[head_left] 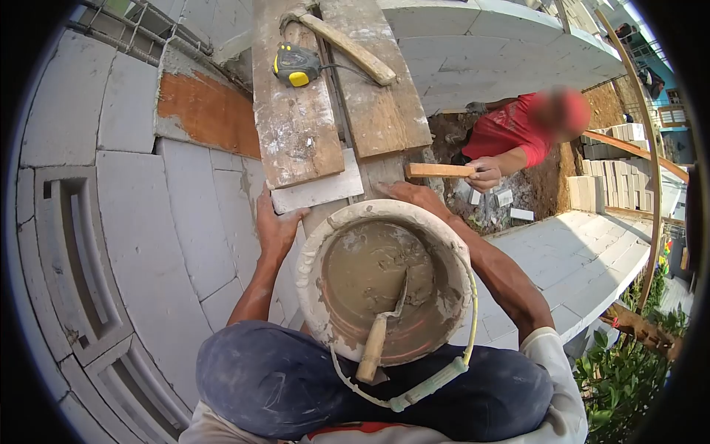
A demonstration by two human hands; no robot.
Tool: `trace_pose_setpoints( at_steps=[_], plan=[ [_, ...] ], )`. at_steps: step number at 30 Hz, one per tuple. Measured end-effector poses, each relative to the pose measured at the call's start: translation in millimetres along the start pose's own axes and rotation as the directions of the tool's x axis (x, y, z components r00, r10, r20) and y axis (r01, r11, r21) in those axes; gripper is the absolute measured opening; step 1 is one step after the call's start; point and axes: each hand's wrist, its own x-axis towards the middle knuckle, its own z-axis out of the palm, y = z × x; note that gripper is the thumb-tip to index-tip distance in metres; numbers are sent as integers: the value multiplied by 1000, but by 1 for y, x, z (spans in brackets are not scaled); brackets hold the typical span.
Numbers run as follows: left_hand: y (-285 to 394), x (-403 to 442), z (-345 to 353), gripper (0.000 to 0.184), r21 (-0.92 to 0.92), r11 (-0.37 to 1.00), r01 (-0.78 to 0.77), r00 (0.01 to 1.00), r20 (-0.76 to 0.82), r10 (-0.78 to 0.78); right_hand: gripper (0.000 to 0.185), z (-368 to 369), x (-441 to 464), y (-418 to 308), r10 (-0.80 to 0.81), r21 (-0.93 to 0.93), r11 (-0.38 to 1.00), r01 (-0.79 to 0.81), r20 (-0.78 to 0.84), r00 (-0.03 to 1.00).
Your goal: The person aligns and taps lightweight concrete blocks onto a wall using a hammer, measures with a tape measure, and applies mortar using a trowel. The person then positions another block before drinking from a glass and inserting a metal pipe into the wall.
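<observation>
A bucket [309, 285] of wet grey mortar [362, 255] stands before my knees. In it leans a trowel [376, 340], its wooden handle resting over the near rim. Beyond the bucket, my left hand [277, 226] lies at the lower left corner of a white slab [322, 186], thumb and fingers apart. My right hand [414, 196] rests on a greyish board [384, 172], its thumb stretched out and the other fingers partly hidden. Neither hand touches the trowel.
Worn planks [296, 133] ahead bear a tape measure [297, 65] and a wooden-handled hammer [347, 48]. Below right, a person in a red shirt [510, 129] holds a wooden piece [440, 170]. Pale block walls [140, 222] rise on both sides; a slanting pole [643, 111] stands right.
</observation>
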Motion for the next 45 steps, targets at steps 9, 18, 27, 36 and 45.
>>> trace_pose_setpoints(
  at_steps=[9, 18, 27, 36, 45],
  plan=[
    [-23, 21, 5, 82, 130, 973, -190, 974, -99, 203, 32, 64, 47, 25, -74, -220, 975, 31, -190, 979],
    [1, 20, 4, 69, 163, 970, -180, 977, -89, 196, 32, 54, 52, 25, 70, -86, 992, -97, -275, 959],
    [-20, 23, 16, 72, 205, 970, -130, 980, -121, 157, 35, 41, 48, 14, 127, -255, 957, -138, -60, 990],
    [3, 25, 23, 73, 137, 982, -133, 972, -174, 156, 41, 64, 71, 13, 176, -289, 924, -251, -262, 949],
    [17, 27, -46, 66, 506, 863, 2, 987, 137, -83, 32, -25, -2, 10, 84, -224, 965, -140, -243, 966]
  ],
)
